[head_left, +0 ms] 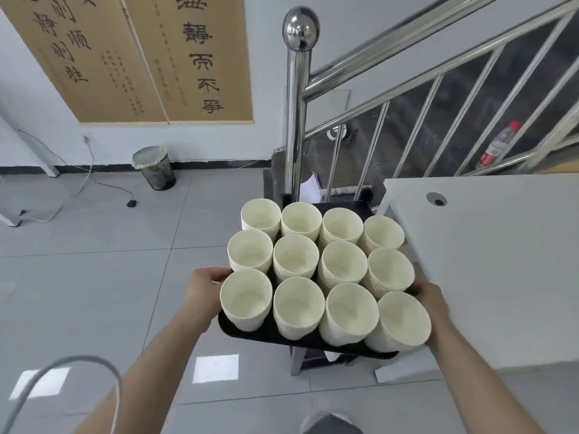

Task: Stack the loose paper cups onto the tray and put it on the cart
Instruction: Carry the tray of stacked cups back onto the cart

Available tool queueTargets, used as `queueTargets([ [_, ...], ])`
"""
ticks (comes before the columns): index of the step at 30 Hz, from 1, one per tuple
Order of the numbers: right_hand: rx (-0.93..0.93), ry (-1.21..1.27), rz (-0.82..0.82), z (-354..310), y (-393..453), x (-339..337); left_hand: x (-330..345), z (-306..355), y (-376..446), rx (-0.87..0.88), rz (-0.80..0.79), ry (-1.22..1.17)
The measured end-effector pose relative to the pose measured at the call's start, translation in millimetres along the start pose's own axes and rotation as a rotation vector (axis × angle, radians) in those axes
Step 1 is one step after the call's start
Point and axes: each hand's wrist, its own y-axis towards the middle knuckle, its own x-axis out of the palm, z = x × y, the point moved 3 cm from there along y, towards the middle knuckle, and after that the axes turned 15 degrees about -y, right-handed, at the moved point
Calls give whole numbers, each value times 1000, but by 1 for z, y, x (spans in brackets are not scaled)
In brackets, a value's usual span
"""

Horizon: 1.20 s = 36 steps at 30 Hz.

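Head view: hands [205, 281] gripping tray [250, 332].

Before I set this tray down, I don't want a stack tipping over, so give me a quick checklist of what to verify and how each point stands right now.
1. Left hand grips the tray's left edge: ok.
2. Right hand holds the right edge: ok.
3. Tray level: not ok, its near edge sits lower and the front cup stacks lean toward the person.
4. All twelve stacks within the tray's rim: ok.
5. Cart under the tray: partly seen below, its top surface hidden: cannot tell.
6. Clearance from the white table on the right: close, cannot tell.
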Motion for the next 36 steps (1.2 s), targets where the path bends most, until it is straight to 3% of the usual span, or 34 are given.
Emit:
queueTargets([
  [8, 89, 49, 86, -9, 8, 19, 3, 20, 62, 10, -141, 81],
  [20, 214, 163, 280, -16, 66, 20, 70, 69, 163, 43, -320, 155],
  [28, 387, 203, 457, -13, 72, 31, 132, 90, 242, 83, -547, 311],
  [36, 625, 378, 711, -19, 44, 74, 204, 98, 302, 189, -905, 518],
])
